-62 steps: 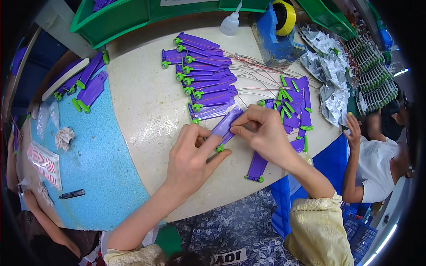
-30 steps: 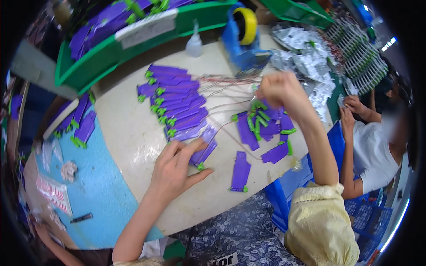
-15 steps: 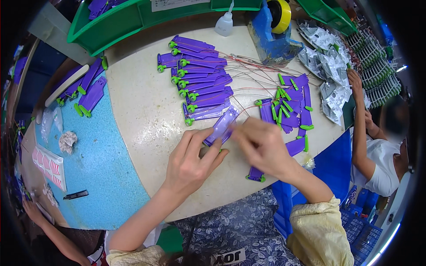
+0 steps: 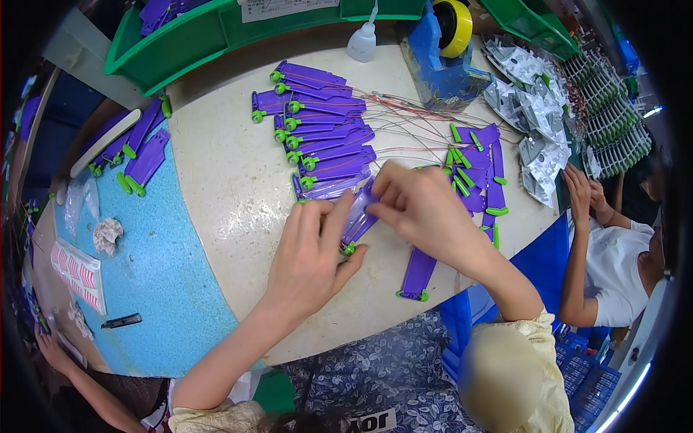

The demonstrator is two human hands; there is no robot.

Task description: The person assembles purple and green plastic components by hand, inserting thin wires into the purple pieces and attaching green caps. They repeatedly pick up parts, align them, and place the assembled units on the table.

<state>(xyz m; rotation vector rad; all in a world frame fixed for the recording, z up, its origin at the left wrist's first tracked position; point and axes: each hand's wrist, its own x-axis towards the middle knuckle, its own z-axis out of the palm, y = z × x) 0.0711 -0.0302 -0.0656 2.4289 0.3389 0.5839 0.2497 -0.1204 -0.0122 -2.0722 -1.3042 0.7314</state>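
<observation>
A purple plastic piece with a green tip slants between my hands. My left hand grips its lower part, fingers along the left side and thumb near the green tip. My right hand has its fingers pinched at the upper end and hides part of it. Just beyond lies an overlapping row of similar purple pieces with green knobs and thin wires. One more purple piece rests below my right hand, near the table edge.
Loose purple pieces and green caps lie right of the wires. A blue tape dispenser, white squeeze bottle and green bin stand at the back. Grey-white parts are piled right, near a co-worker's hand. A blue mat covers the left.
My right hand has moved slightly up to the piece's upper end, uncovering more of the purple piece near the table edge. My left hand still holds the lower part.
</observation>
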